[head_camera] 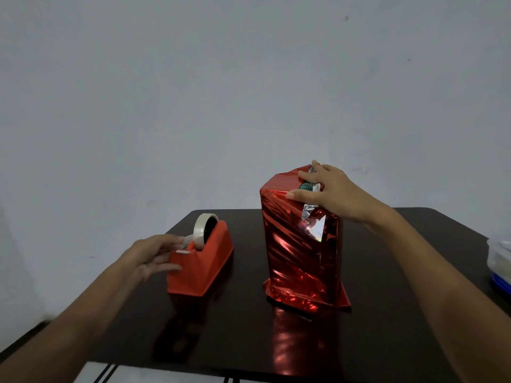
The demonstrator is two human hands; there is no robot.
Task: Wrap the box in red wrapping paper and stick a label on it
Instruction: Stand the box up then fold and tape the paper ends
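The box (306, 185) stands upright on the dark worktop (387, 313), right of centre, sheathed almost wholly in shiny red wrapping paper (293, 258). Only a small greenish patch of the box shows at the top, where the paper is not yet closed. At the bottom the paper flares out in a crumpled skirt against the worktop. Near the top a flap (311, 212) is turned back to show its silver underside.

The right hand (329, 192) lies over the top of the box. Its fingers are spread flat across the folded paper, and the thumb presses against the upper front face, holding the flaps down.

Well to the left of the box sits a red tape dispenser (204, 261) carrying a roll of clear tape (199, 230). The left hand (154, 254) is at the dispenser's near end. Its upper fingertips pinch the loose tape strip (188, 239) coming off the roll, while the lower fingers rest loosely extended against the dispenser's side.

At the right edge of the worktop a stack of translucent containers (500, 261) with a blue base is partly in view.
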